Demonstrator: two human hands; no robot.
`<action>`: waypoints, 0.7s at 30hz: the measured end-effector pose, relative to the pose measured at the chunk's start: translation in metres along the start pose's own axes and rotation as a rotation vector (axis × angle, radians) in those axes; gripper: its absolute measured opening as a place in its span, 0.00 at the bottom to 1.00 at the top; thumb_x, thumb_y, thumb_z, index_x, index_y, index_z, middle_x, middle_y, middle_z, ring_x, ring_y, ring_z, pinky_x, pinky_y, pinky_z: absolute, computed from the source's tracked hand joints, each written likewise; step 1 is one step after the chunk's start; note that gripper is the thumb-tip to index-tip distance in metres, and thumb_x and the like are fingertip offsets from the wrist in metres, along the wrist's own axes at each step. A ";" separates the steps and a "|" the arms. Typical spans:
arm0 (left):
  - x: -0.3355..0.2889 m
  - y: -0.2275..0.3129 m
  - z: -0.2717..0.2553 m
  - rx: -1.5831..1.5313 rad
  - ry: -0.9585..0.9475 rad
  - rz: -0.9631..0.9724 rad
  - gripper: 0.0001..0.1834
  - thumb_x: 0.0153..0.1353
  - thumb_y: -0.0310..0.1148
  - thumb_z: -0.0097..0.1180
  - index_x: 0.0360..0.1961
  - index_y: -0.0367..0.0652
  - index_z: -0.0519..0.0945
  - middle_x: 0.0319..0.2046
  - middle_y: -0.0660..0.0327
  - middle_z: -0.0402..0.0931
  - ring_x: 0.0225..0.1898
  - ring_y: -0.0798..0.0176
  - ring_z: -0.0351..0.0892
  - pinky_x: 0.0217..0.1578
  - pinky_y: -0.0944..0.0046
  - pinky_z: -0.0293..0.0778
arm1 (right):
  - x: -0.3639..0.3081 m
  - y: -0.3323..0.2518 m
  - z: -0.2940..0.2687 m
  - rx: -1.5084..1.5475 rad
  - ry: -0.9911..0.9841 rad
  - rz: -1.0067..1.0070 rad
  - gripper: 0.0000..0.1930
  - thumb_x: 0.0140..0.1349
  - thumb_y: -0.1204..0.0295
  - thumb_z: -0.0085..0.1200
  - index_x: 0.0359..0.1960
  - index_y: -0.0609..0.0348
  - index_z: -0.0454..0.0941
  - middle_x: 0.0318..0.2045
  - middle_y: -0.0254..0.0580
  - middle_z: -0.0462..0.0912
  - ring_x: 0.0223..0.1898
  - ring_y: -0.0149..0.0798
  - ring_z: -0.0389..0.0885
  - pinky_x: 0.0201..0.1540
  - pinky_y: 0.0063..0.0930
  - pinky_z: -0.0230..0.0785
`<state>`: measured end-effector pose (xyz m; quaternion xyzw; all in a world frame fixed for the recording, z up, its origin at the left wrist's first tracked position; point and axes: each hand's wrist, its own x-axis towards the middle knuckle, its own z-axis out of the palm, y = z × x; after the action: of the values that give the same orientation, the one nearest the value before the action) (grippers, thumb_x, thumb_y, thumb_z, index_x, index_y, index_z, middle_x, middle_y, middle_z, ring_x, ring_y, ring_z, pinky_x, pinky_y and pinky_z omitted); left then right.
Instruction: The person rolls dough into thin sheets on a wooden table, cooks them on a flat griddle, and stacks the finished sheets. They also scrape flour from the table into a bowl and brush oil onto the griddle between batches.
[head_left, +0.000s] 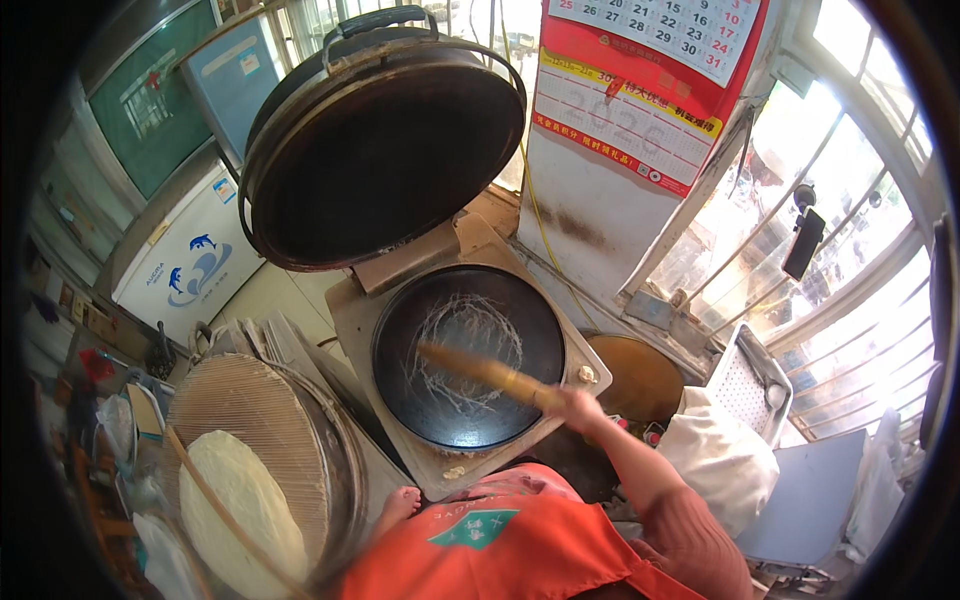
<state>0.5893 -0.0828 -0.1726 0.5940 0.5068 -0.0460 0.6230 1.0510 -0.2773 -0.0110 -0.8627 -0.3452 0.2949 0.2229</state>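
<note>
A round black griddle [545,385] lies flat in its square metal base, with a ring of pale streaks on its surface. Above that surface my right hand [578,410] is closed round a flat tan wooden paddle-like tool [480,372], smeared by motion; its darker end points left over the streaks. Close to the base's front left corner is my left hand [404,501], its fingers curled in and nothing visible in them. To the left, a pale flat oval of dough [235,500] rests on a round ridged board [255,400], with a thin wooden stick [215,478] across it.
Behind the griddle its heavy round lid [390,160] stands raised. Right of the base are a brownish round pan [635,375], a pale cloth [725,460] and a perforated white tray [745,375]. A white chest freezer [185,255] stands at the back left, and barred windows at right.
</note>
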 end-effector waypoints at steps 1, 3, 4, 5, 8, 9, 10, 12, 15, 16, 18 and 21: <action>0.006 -0.005 -0.002 0.000 -0.006 -0.033 0.14 0.68 0.38 0.54 0.46 0.39 0.80 0.32 0.61 0.82 0.29 0.68 0.81 0.31 0.66 0.78 | 0.035 0.001 -0.010 0.067 0.002 0.213 0.31 0.58 0.50 0.65 0.61 0.44 0.74 0.48 0.52 0.85 0.48 0.57 0.84 0.50 0.49 0.76; 0.016 -0.012 -0.004 -0.023 -0.037 0.006 0.14 0.69 0.37 0.55 0.46 0.38 0.80 0.32 0.62 0.82 0.29 0.69 0.80 0.31 0.66 0.78 | 0.069 -0.009 0.013 0.167 0.562 0.535 0.30 0.61 0.51 0.62 0.62 0.48 0.71 0.45 0.57 0.85 0.44 0.62 0.84 0.48 0.52 0.75; 0.020 -0.013 -0.005 -0.017 -0.017 -0.026 0.13 0.69 0.37 0.55 0.46 0.38 0.80 0.31 0.62 0.82 0.28 0.69 0.80 0.31 0.67 0.78 | 0.067 -0.020 0.038 0.225 0.609 0.320 0.30 0.64 0.53 0.60 0.63 0.51 0.67 0.44 0.62 0.84 0.43 0.66 0.83 0.47 0.56 0.74; 0.022 -0.014 -0.005 -0.074 -0.017 0.027 0.13 0.69 0.37 0.54 0.46 0.38 0.80 0.31 0.62 0.82 0.29 0.69 0.80 0.31 0.67 0.78 | 0.061 -0.034 0.064 0.360 0.627 0.361 0.29 0.64 0.55 0.60 0.63 0.53 0.67 0.43 0.65 0.83 0.43 0.62 0.83 0.46 0.53 0.74; 0.019 -0.013 -0.002 -0.225 0.023 -0.002 0.13 0.69 0.36 0.54 0.46 0.38 0.81 0.31 0.63 0.82 0.29 0.70 0.80 0.31 0.68 0.77 | 0.006 -0.033 0.092 0.270 0.267 -0.012 0.33 0.61 0.57 0.65 0.66 0.50 0.68 0.42 0.59 0.84 0.44 0.57 0.84 0.45 0.47 0.75; 0.016 -0.012 -0.002 -0.199 0.026 0.045 0.13 0.69 0.37 0.54 0.46 0.38 0.81 0.31 0.63 0.82 0.29 0.70 0.80 0.31 0.68 0.77 | -0.007 -0.024 0.083 0.135 0.129 -0.098 0.32 0.60 0.56 0.65 0.65 0.48 0.71 0.44 0.55 0.86 0.42 0.50 0.85 0.44 0.44 0.77; 0.011 -0.012 0.001 -0.174 0.051 0.050 0.13 0.69 0.37 0.55 0.46 0.38 0.81 0.31 0.63 0.82 0.29 0.70 0.80 0.30 0.68 0.77 | -0.014 -0.008 0.064 0.105 -0.078 -0.035 0.31 0.61 0.54 0.64 0.64 0.47 0.72 0.46 0.55 0.85 0.45 0.50 0.85 0.49 0.45 0.76; 0.001 -0.015 0.002 -0.120 0.070 0.030 0.14 0.69 0.38 0.55 0.46 0.39 0.81 0.31 0.63 0.82 0.29 0.70 0.81 0.30 0.68 0.78 | -0.018 0.035 0.003 0.571 -0.389 0.299 0.28 0.62 0.54 0.62 0.62 0.49 0.73 0.47 0.51 0.86 0.44 0.48 0.85 0.49 0.43 0.76; -0.007 -0.020 0.001 -0.086 0.063 -0.020 0.14 0.68 0.39 0.56 0.46 0.39 0.81 0.32 0.63 0.83 0.30 0.70 0.81 0.31 0.68 0.78 | -0.008 0.053 -0.043 0.250 0.460 0.449 0.18 0.66 0.60 0.60 0.53 0.52 0.76 0.39 0.42 0.86 0.30 0.42 0.84 0.29 0.35 0.75; -0.007 -0.022 0.001 -0.112 0.061 -0.041 0.14 0.68 0.39 0.56 0.46 0.39 0.81 0.32 0.63 0.83 0.30 0.70 0.81 0.31 0.68 0.78 | 0.003 0.038 -0.045 0.545 0.600 0.314 0.15 0.67 0.61 0.59 0.50 0.52 0.75 0.34 0.40 0.84 0.26 0.40 0.81 0.23 0.31 0.71; -0.005 -0.024 0.000 -0.135 0.048 -0.075 0.15 0.67 0.39 0.56 0.46 0.39 0.82 0.32 0.63 0.83 0.29 0.69 0.82 0.31 0.68 0.78 | 0.021 -0.023 -0.032 1.054 0.720 0.285 0.15 0.68 0.60 0.58 0.47 0.51 0.69 0.24 0.35 0.75 0.19 0.32 0.75 0.16 0.24 0.67; 0.002 -0.020 -0.002 -0.160 0.050 -0.023 0.14 0.67 0.38 0.56 0.46 0.39 0.82 0.33 0.62 0.84 0.29 0.69 0.82 0.32 0.67 0.79 | 0.041 -0.165 -0.003 1.561 0.391 0.055 0.19 0.70 0.52 0.51 0.49 0.53 0.67 0.30 0.42 0.77 0.23 0.37 0.78 0.24 0.32 0.75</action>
<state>0.5757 -0.0864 -0.1875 0.5375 0.5309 0.0024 0.6551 1.0006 -0.1385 0.0742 -0.5023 0.0270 0.3000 0.8105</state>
